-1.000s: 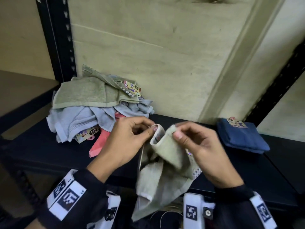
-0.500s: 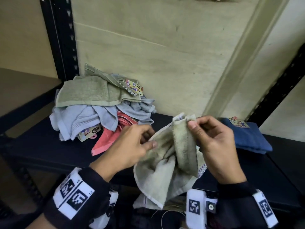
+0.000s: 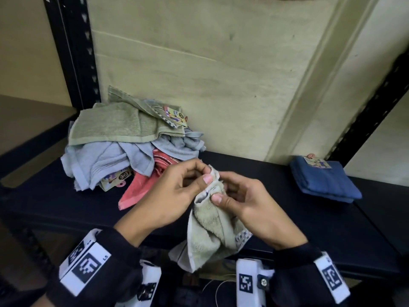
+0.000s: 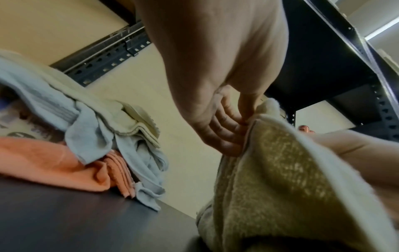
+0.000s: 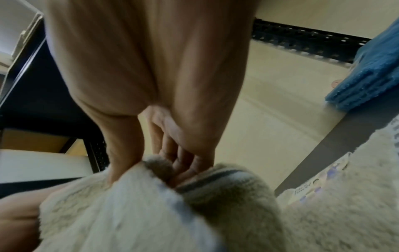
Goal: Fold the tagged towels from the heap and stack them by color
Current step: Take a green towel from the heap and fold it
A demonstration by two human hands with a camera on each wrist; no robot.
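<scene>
Two hands meet over the front edge of a dark shelf (image 3: 287, 218), and much of what they grip is bunched out of sight. The left hand (image 3: 177, 196) pinches the top hem of a pale green towel (image 3: 210, 235) between thumb and curled fingers; the right hand (image 3: 250, 207) pinches the same hem just beside it, thumb pressed on the cloth. How the towel is folded inside the bunch cannot be made out, and its lower end hangs below the shelf edge.

From the head view, a checked border and part of a printed tag show under the right palm; the right wrist view shows that tag (image 5: 313, 189) blurred and unreadable. The left wrist view shows the fingers (image 4: 224, 134) curled against the hem.

On the shelf at the left lies the heap (image 3: 124, 142) of green, light blue and coral towels, with tags partly buried. A folded dark blue towel (image 3: 325, 180) sits well apart at the right. Behind is a beige wall (image 3: 210, 63) and black slotted uprights (image 3: 75, 52).
</scene>
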